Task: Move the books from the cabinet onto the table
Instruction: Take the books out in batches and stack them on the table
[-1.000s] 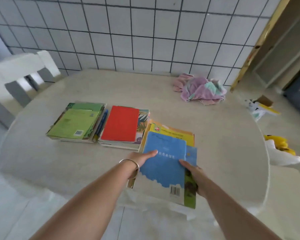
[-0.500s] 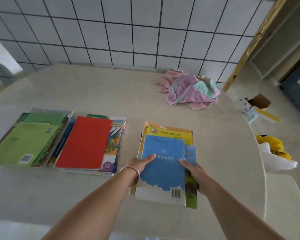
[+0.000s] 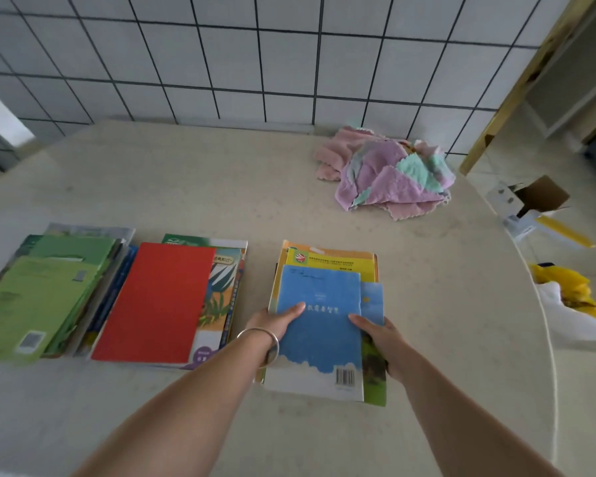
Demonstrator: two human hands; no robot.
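A stack of books topped by a blue book lies on the beige table, with yellow and orange covers showing beyond it. My left hand grips the stack's left edge, thumb on the blue cover. My right hand grips the right edge, thumb on top as well. To the left lie a stack topped by a red book and a stack of green books. The cabinet is out of view.
A pile of pink and mint cloths lies at the table's back right. Past the table's right edge, an open cardboard box and a yellow and white bundle sit on the floor. A tiled wall stands behind.
The stack of books in both hands has come down from over the table's front edge onto the tabletop, right of the red stack. The view has moved closer over the table.
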